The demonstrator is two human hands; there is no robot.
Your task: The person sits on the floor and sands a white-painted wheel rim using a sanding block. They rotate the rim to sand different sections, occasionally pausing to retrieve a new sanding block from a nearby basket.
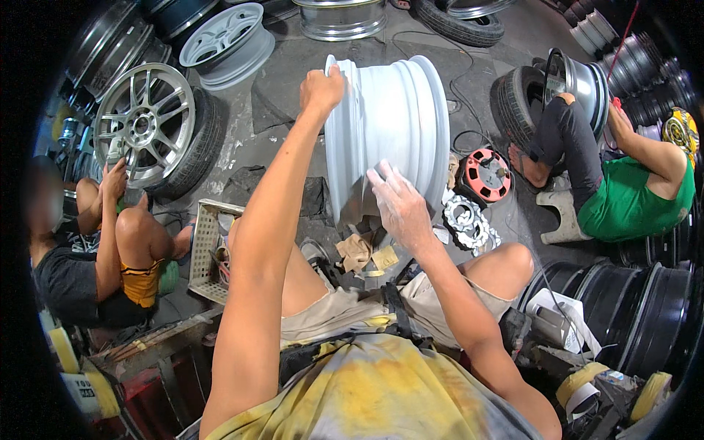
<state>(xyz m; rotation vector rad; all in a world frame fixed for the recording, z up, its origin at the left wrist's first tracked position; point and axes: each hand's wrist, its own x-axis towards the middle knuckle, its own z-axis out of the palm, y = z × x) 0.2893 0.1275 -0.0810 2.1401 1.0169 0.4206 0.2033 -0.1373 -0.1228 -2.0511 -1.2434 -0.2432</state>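
Note:
A light grey wheel rim (392, 121) stands on edge between my knees, its barrel facing me. My left hand (320, 89) is closed over the rim's upper left lip, the thumb on top. Lower on the barrel's right half, my right hand (400, 202) has its fingers stretched out, dusted with white powder. Its fingertips are at the barrel's surface; whether they press on it I cannot tell. Below the rim lie crumpled pieces of brown sandpaper-like sheet (356, 251).
A red cable reel (487, 176) and a dusty toothed ring (467, 222) lie to the right. At left are a plastic crate (209, 253), a spoked wheel (144, 126) and a seated person (88, 271). Another person in green (638, 194) sits at right by a rim and tyre (513, 103).

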